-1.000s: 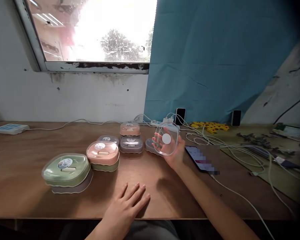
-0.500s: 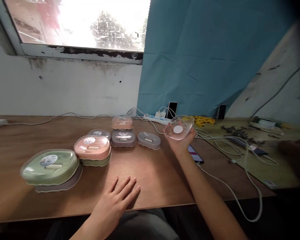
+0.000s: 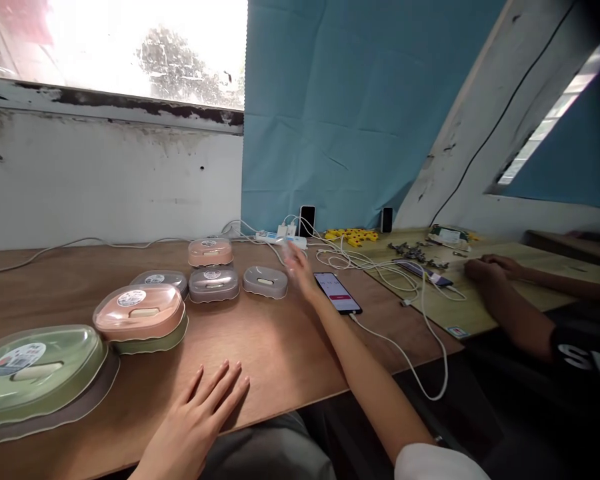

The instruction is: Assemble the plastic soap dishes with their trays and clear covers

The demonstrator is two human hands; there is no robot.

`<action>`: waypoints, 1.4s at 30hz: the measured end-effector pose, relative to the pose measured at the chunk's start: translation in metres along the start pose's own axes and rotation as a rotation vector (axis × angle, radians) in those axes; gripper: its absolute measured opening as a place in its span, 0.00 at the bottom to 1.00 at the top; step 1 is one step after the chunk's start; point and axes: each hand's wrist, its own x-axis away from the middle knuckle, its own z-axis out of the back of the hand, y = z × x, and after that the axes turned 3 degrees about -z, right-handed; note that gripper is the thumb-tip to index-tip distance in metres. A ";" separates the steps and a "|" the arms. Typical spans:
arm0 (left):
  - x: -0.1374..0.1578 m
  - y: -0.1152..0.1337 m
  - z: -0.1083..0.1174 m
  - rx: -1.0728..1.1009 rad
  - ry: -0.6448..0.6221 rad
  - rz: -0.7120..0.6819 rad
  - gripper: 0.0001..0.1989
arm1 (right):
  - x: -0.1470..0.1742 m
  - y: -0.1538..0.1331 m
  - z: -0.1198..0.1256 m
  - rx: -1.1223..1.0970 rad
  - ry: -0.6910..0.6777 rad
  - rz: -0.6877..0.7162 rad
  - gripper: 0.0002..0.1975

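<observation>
My left hand (image 3: 200, 403) lies flat on the brown tabletop near its front edge, fingers spread, holding nothing. My right hand (image 3: 300, 272) is raised beyond it with a clear plastic lid (image 3: 286, 256). The lid appears nearly edge-on and is faint and blurred. Just left of that hand sits a grey oval box (image 3: 265, 283) with a pale strip on top. Farther left are another grey box (image 3: 214, 285) with a clear lid and a peach box (image 3: 211, 252) behind it. A stacked peach box (image 3: 139, 312) and a large green box (image 3: 37, 373) stand nearer on the left.
A phone (image 3: 338, 293) with a lit screen lies right of my right hand, its cable (image 3: 410, 367) looping over the edge. Behind are a power strip (image 3: 280, 239), an upright phone (image 3: 307, 221) and yellow pieces (image 3: 353, 236). Another person's hands (image 3: 485, 268) rest at the right-hand table.
The view has swung right, bringing the other person's arms into sight. In my right hand the lid has turned from face-on to nearly edge-on. My left hand stays flat on the table.
</observation>
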 end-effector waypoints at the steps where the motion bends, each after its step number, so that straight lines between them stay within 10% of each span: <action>1: 0.000 0.000 -0.001 -0.014 0.003 0.001 0.55 | -0.001 0.002 -0.004 0.091 -0.057 0.031 0.34; 13: 0.001 -0.002 -0.007 -0.087 0.103 -0.019 0.53 | -0.020 0.011 -0.021 0.705 -0.452 0.199 0.27; 42: -0.002 0.004 0.012 -0.015 -0.120 0.037 0.56 | -0.056 0.003 -0.034 0.921 -0.700 0.096 0.30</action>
